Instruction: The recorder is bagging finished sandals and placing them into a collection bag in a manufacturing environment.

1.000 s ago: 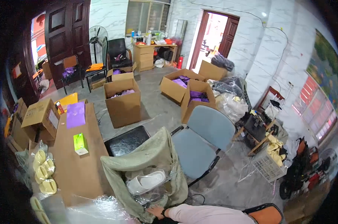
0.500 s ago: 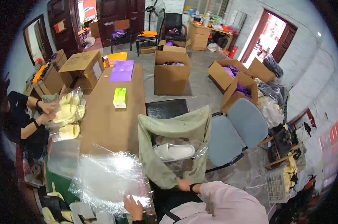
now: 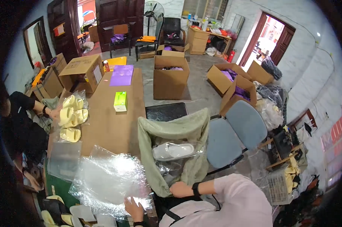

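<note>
My right hand [image 3: 181,189] is closed on the near edge of a pale green woven sack [image 3: 145,151]. The sack stands with its mouth spread wide beside the table. Inside it lie white slippers [image 3: 180,150] in clear plastic. Fingers outstretched, my left hand [image 3: 134,209] rests on the near edge of a stack of clear plastic bags [image 3: 103,179] at the table's near end. Below the bags at the lower left are loose white slippers [image 3: 83,212] beside cream and black ones. Bagged yellow slippers [image 3: 70,117] lie at the table's left side.
A co-worker's hand [image 3: 55,113] is next to the yellow slippers. On the brown table [image 3: 103,132] stand a green box [image 3: 120,101] and a carton [image 3: 82,72]. A grey-blue chair [image 3: 224,142] stands right of the sack. Open cartons [image 3: 171,81] with purple contents are farther back.
My right hand has shifted slightly left along the sack's near edge, which has moved down a little. The co-worker has drawn back from above the yellow slippers. My left hand stays on the bags.
</note>
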### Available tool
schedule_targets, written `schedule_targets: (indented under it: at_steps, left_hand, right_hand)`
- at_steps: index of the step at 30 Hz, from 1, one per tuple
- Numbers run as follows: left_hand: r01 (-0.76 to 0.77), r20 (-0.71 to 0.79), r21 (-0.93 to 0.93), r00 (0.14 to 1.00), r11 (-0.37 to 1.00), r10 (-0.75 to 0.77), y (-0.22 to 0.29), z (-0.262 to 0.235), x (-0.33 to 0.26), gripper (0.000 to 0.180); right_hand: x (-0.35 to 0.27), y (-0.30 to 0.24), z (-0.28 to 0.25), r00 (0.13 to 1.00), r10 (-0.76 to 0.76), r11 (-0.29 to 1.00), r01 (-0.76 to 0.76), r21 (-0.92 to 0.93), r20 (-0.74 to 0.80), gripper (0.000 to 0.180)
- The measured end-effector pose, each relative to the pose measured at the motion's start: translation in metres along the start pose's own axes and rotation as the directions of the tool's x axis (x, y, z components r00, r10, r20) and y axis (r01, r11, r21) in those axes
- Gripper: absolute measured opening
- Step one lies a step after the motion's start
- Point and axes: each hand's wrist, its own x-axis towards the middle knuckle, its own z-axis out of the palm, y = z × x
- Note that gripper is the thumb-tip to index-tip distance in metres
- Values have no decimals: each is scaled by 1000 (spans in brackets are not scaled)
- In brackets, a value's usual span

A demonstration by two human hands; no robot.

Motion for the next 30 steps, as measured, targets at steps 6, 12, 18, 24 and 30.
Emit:
schedule_targets:
  at_steps: [6, 12, 18, 24, 30]
  left_hand:
    - [-2, -13, 3, 1000, 1000, 2, 12, -8, 0, 59]
    - [18, 10, 24, 1000, 1000, -18, 8, -3, 0, 60]
    - [37, 3, 48, 999, 998, -37, 13, -3, 1, 59]
    - [37, -1, 50, 999, 998, -37, 17, -4, 3, 59]
    - [51, -13, 94, 999, 994, -50, 7, 8, 2, 59]
  right_hand:
    - [-18, -10, -23, 999, 32, 999, -32, 16, 16, 17]
    - [-6, 21, 20, 990, -59, 998, 55, 34, 131, 25]
    - [-14, 74, 55, 891, -412, 906, 377, 192, 194, 60]
    - [-54, 137, 55, 716, 159, 981, -40, -188, 679, 50]
    - [-61, 58, -8, 693, -225, 957, 289, 22, 685, 21]
